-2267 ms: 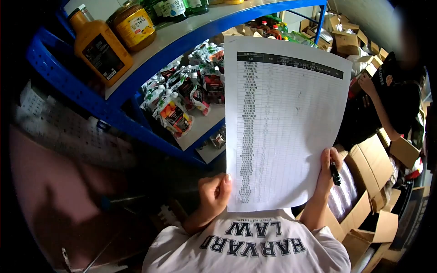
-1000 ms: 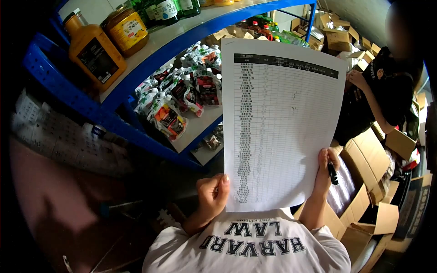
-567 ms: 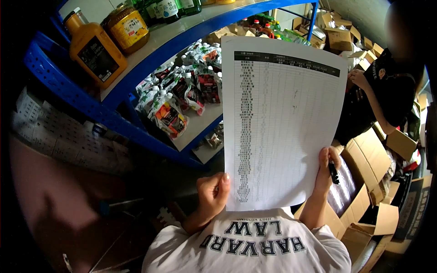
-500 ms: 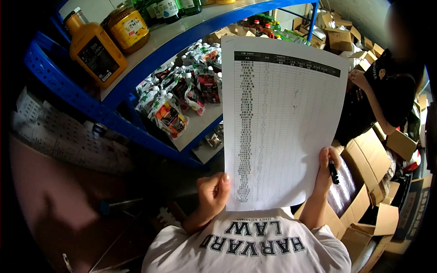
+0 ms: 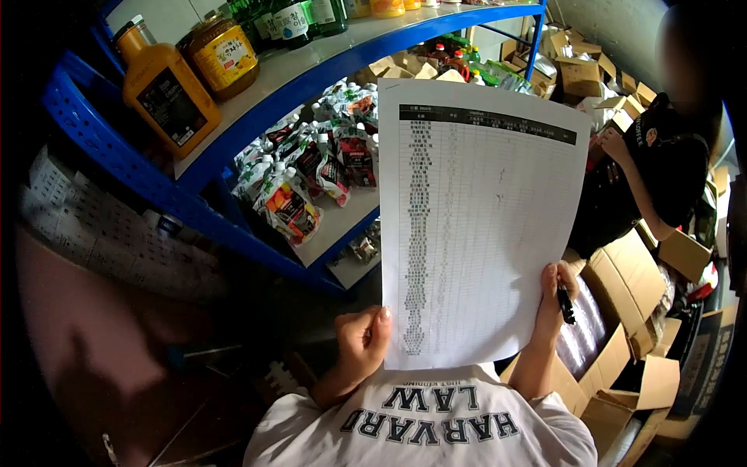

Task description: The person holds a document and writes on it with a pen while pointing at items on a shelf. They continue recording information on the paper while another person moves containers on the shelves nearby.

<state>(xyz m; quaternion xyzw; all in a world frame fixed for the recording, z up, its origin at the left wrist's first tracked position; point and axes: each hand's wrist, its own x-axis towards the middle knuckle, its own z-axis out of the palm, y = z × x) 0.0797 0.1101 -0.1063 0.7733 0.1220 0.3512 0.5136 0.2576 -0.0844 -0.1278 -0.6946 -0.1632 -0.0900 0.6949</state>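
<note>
A large white sheet of paper point(image 5: 482, 233) with a printed table and a few handwritten marks is held upright before my chest. My left hand point(image 5: 363, 336) is closed on its lower left edge, the thumb against the paper. On the lower right edge my right hand point(image 5: 557, 292) is closed, holding the sheet together with a black pen point(image 5: 566, 305) that points downward. The fingers behind the sheet are hidden.
At the left, a blue shelf point(image 5: 311, 71) bears an orange bottle point(image 5: 170, 97), a yellow-labelled jar point(image 5: 226, 58) and green bottles. Pouches point(image 5: 292, 206) lie on its lower level. Another person point(image 5: 661, 163) stands at the right beside open cardboard boxes point(image 5: 626, 276).
The sheet sits slightly lower in view, and my right hand with the pen is a little lower too. The shelf's goods have shifted slightly in view. Both hands keep their hold.
</note>
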